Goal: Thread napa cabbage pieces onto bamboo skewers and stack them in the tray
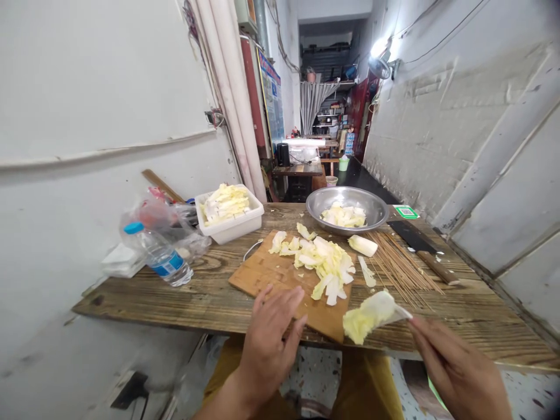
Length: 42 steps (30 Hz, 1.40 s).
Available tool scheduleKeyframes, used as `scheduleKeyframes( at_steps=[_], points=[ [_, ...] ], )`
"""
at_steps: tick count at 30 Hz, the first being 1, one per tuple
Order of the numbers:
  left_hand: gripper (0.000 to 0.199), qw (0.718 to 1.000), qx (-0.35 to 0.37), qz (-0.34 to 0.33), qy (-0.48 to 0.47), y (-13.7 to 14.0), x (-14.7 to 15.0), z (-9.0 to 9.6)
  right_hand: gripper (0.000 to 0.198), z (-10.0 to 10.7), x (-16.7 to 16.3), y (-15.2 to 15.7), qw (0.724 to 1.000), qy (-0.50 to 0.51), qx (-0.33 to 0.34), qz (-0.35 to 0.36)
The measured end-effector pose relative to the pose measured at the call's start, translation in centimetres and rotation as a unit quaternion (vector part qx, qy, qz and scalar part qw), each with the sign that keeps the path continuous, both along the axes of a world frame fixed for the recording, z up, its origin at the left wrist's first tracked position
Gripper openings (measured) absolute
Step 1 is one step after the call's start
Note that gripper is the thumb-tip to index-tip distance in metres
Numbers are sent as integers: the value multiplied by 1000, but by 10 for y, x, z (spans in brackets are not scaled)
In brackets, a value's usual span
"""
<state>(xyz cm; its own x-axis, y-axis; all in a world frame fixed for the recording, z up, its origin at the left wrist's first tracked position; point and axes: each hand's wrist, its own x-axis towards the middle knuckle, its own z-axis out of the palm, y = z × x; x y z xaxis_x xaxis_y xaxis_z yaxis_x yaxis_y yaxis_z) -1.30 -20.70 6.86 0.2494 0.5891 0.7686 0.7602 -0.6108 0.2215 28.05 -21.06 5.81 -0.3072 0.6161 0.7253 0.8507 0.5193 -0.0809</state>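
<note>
My right hand [459, 364] is closed at the table's front edge, pinching a pale yellow-green cabbage leaf [370, 315] by its narrow white end. The leaf hangs just off the right corner of the wooden cutting board [262, 274]. Over the board's near edge, my left hand [275, 332] is open and holds nothing, its fingers spread. Beyond it a loose pile of cut cabbage leaves [326, 262] covers the board's right half. A cabbage heart [363, 245] and a leaf strip [366, 272] lie right of the board.
Behind the board are a steel bowl [312, 207] with cabbage pieces and a white tub [234, 231] of leaves. Bamboo skewers [400, 265] and a cleaver [420, 248] lie on the right. A water bottle [160, 256] and plastic bags [170, 219] stand on the left.
</note>
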Motion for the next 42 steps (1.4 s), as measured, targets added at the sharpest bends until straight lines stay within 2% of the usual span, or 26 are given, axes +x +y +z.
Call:
scheduleKeyframes(
  at_steps=[4, 7, 9, 11, 14, 17, 20, 22, 25, 28, 33, 38, 40, 42],
  points=[
    [40, 998, -60, -22, 1, 11, 11, -11, 24, 0, -7, 0, 989, 121, -88, 13],
    [48, 993, -109, -29, -20, 15, 26, -17, 23, 2, -23, 2, 974, 179, -131, 41],
    [56, 983, -171, -30, -60, 17, 34, -18, 22, 2, -33, 4, 959, 219, -172, 56],
    [55, 960, -252, -39, -113, 18, 41, -16, 23, 1, -40, 4, 936, 261, -229, 65],
    [27, 914, -350, -77, -192, 19, 47, -11, 30, 0, -47, 6, 894, 302, -321, 75],
    [18, 883, -390, -117, -235, 18, 48, -8, 37, 1, -55, 10, 843, 315, -417, 124],
    [17, 875, -403, -142, -226, 17, 49, -9, 28, 2, -64, 16, 807, 317, -467, 176],
    [17, 899, -371, -133, -193, 17, 49, -11, 28, 0, -70, 19, 812, 309, -466, 168],
    [21, 932, -310, -119, -144, 16, 49, -14, 27, -7, -74, 22, 848, 269, -440, 117],
    [25, 932, -313, -136, -122, 15, 49, -14, 24, -13, -74, 22, 881, 208, -419, 72],
    [26, 931, -318, -139, -111, 12, 50, -14, 24, -13, -71, 21, 899, 145, -407, 77],
    [22, 936, -298, -154, -103, 9, 52, -20, 21, -16, -71, 19, 942, 72, -328, 13],
    [22, 938, -294, -151, -107, 9, 52, -25, 21, -17, -71, 18, 948, 69, -309, -1],
    [26, 943, -280, -141, -112, 10, 51, -30, 19, -16, -69, 18, 940, 92, -329, 20]
  ],
)
